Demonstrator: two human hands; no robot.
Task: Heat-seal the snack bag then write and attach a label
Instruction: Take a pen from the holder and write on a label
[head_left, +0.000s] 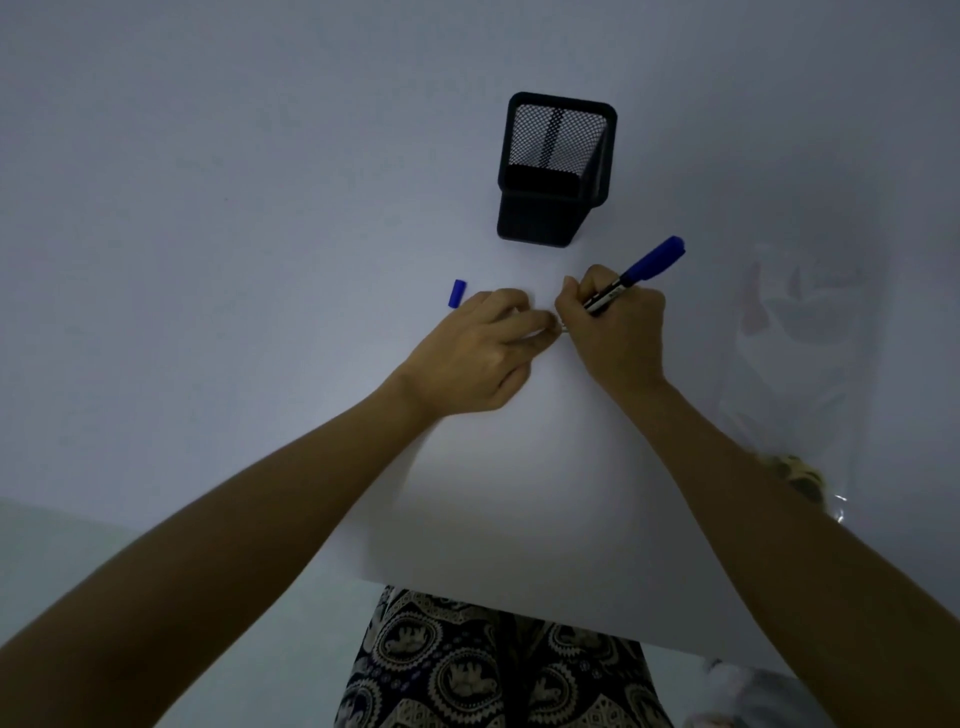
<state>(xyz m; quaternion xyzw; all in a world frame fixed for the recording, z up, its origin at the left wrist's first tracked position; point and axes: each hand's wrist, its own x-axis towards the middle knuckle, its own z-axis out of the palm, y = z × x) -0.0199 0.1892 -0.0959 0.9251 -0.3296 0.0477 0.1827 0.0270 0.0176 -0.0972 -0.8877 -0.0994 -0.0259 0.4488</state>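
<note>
My right hand (615, 327) grips a blue marker (641, 270), its tip pointing down and left toward the table and its blue back end angled up to the right. My left hand (480, 353) lies palm down beside it, fingertips pressed on a small white label (535, 332) that is mostly hidden under them. The two hands touch at the fingertips. The marker's blue cap (456, 293) lies on the white table (260, 234) just left of my left hand. A clear snack bag (795, 374) lies flat at the right, with some snacks showing at its near end.
A black mesh pen holder (556, 171) stands behind the hands, with nothing visible inside. The table's near edge runs diagonally under my forearms, with patterned trousers (493, 670) below it. The scene is dimly lit.
</note>
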